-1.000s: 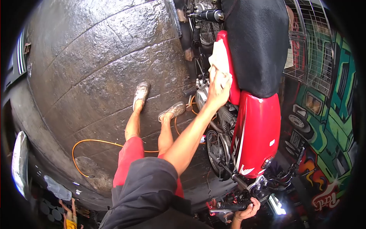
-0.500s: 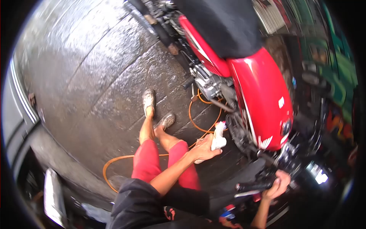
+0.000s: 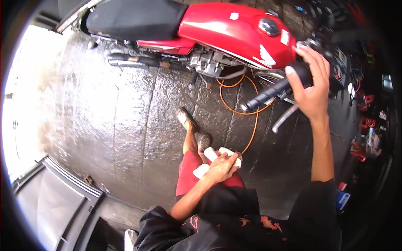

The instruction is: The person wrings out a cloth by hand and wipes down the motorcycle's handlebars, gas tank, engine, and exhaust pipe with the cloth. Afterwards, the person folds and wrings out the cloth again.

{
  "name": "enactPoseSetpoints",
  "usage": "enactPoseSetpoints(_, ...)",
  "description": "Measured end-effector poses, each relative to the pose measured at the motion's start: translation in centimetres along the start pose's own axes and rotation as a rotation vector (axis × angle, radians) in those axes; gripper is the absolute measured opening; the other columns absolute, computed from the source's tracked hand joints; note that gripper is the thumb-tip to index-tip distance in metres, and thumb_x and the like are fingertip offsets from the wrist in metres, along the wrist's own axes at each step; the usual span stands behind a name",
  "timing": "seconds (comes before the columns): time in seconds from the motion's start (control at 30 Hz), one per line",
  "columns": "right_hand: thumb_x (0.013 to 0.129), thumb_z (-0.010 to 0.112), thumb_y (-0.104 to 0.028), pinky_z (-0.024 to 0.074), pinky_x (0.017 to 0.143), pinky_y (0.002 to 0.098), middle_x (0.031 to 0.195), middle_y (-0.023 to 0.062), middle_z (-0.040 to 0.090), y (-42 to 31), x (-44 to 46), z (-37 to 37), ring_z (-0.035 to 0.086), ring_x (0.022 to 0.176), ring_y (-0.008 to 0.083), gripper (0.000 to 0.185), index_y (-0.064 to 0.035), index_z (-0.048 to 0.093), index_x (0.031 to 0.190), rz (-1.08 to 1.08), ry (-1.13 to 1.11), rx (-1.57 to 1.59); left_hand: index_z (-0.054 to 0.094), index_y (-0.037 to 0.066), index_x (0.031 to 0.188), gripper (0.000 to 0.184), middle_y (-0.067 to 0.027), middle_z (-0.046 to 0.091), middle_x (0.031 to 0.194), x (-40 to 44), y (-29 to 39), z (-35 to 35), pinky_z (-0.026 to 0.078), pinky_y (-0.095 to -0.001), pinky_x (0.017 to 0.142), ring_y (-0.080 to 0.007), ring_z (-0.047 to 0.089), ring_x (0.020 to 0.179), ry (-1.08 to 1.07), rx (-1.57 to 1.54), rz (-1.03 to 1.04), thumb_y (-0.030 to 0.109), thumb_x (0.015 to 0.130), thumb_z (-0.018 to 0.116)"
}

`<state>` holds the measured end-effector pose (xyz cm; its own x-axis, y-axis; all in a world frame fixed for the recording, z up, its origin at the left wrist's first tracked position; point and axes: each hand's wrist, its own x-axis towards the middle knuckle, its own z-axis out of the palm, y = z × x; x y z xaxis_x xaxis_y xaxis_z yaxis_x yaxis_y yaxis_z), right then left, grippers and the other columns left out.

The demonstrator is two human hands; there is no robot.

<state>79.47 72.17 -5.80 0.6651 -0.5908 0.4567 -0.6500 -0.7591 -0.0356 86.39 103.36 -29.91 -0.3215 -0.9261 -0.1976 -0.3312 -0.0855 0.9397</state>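
My left hand (image 3: 221, 168) is closed on a crumpled white cloth (image 3: 211, 154), low in front of my red shorts (image 3: 189, 169). Parts of the cloth stick out on both sides of the fingers. My right hand (image 3: 312, 85) is beside the inner end of the black handlebar grip (image 3: 266, 97), its thumb and fingers spread around a dark rounded part. Whether it touches that part is unclear. A silver lever (image 3: 284, 119) lies just below the grip. The red fuel tank (image 3: 230, 31) and black seat (image 3: 134, 19) of the motorcycle stretch across the top.
An orange hose (image 3: 255, 129) curls over the wet dark floor (image 3: 121, 121) below the engine (image 3: 205, 62). My shoes (image 3: 184, 116) stand on that floor. A grey panelled structure (image 3: 58, 201) is at lower left. Blurred red items (image 3: 366, 123) are at the right edge.
The view has turned, so the motorcycle now lies across the top. My left hand has brought the cloth from the red side panel to my lap. My right hand is still by the handlebar, fingers more spread.
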Motion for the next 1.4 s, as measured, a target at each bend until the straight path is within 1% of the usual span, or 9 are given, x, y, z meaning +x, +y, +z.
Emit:
enactPoseSetpoints(0.17,0.078,0.074,-0.007,0.0499,0.088,0.0372,0.104,0.0155,0.069,-7.3,-11.3,-9.6,0.066,0.099,0.0269,0.028,-0.0006,0.068,0.105,0.237,-0.082,0.71,0.048,0.008,0.136,0.058,-0.0175,0.068,0.106,-6.8,11.2,-4.8,0.051,-0.0484,0.088,-0.0386,0.063,0.104,-0.102,-0.035,-0.071,0.03,0.089,0.072)
enactPoseSetpoints(0.3,0.079,0.086,-0.034,0.0333,0.116,0.038,0.146,0.0199,0.051,-13.8,-25.2,-9.3,0.045,0.139,0.0272,0.099,0.0036,0.034,0.153,0.499,-0.606,1.327,0.048,0.001,0.138,0.055,-0.0172,0.065,0.124,-11.5,16.1,-7.4,0.051,-0.0361,0.099,-0.0269,0.066,0.116,-0.26,-0.336,-0.022,-0.002,0.087,0.07)
enactPoseSetpoints(0.4,0.083,0.084,-0.031,0.0515,0.086,0.0325,0.11,0.0111,0.073,-17.5,-28.1,-11.2,0.066,0.103,0.0135,0.054,0.0007,0.066,0.124,0.646,-1.0,1.399,0.048,0.005,0.136,0.048,-0.0164,0.068,0.119,-14.0,18.8,-9.1,0.053,-0.0404,0.094,-0.0304,0.068,0.114,-0.142,-0.266,0.008,-0.003,0.091,0.063)
enactPoseSetpoints(0.53,0.088,0.078,-0.029,0.0468,0.064,0.0374,0.066,0.0075,0.061,-19.6,-29.4,-10.0,0.056,0.064,0.0211,0.035,0.0005,0.064,0.075,0.428,-0.393,0.996,0.062,0.003,0.124,0.032,-0.017,0.074,0.1,-15.8,19.9,-10.5,0.056,-0.0339,0.085,-0.0285,0.073,0.098,0.015,0.177,-0.113,0.008,0.093,0.067)
enactPoseSetpoints(0.73,0.082,0.081,-0.046,0.0486,0.073,0.038,0.077,0.0125,0.059,-21.8,-25.4,-12.4,0.062,0.082,0.0282,0.05,0.001,0.065,0.074,0.364,0.035,0.727,0.069,0.002,0.085,0.019,-0.0115,0.069,0.072,-19.2,18.7,-14.9,0.048,-0.032,0.056,-0.0207,0.065,0.06,0.362,0.576,0.276,0.018,0.093,0.073)
enactPoseSetpoints(1.0,0.089,0.077,-0.044,0.0427,0.058,0.0324,0.066,0.0049,0.056,-33.9,-22.1,-8.3,0.05,0.061,0.0133,0.045,-0.0012,0.064,0.09,0.448,-0.152,1.192,0.059,0.0,0.106,0.01,-0.0069,0.065,0.096,-32.1,11.9,-25.2,0.049,-0.0255,0.074,-0.0113,0.061,0.087,0.676,-0.144,0.119,0.008,0.099,0.06)
enactPoseSetpoints(1.03,0.09,0.075,-0.032,0.0502,0.067,0.0375,0.081,0.0128,0.065,-33.7,-21.4,-9.4,0.062,0.07,0.025,0.036,0.0016,0.068,0.099,0.569,-0.638,1.348,0.055,-0.001,0.111,0.014,-0.007,0.062,0.1,-33.0,12.0,-26.0,0.046,-0.0236,0.08,-0.0103,0.057,0.09,0.661,-0.335,0.088,0.007,0.1,0.059)
enactPoseSetpoints(1.17,0.084,0.071,-0.01,0.0517,0.075,0.0371,0.092,0.0143,0.069,-36.3,-21.8,-7.4,0.068,0.088,0.0272,0.016,-0.0028,0.07,0.098,0.591,-0.17,1.039,0.057,-0.002,0.117,0.02,-0.0085,0.065,0.1,-33.8,14.0,-28.6,0.05,-0.0259,0.079,-0.0122,0.061,0.09,0.566,-0.14,0.02,0.003,0.097,0.06)
enactPoseSetpoints(1.4,0.093,0.073,-0.026,0.0514,0.085,0.0341,0.11,0.0056,0.066,-32.4,-20.0,-7.8,0.062,0.099,0.0174,0.032,-0.0044,0.062,0.114,0.933,0.009,0.979,0.071,-0.002,0.101,0.012,-0.013,0.071,0.088,-26.9,18.0,-32.1,0.054,-0.0282,0.069,-0.0183,0.069,0.075,0.311,0.343,0.281,0.003,0.091,0.066)
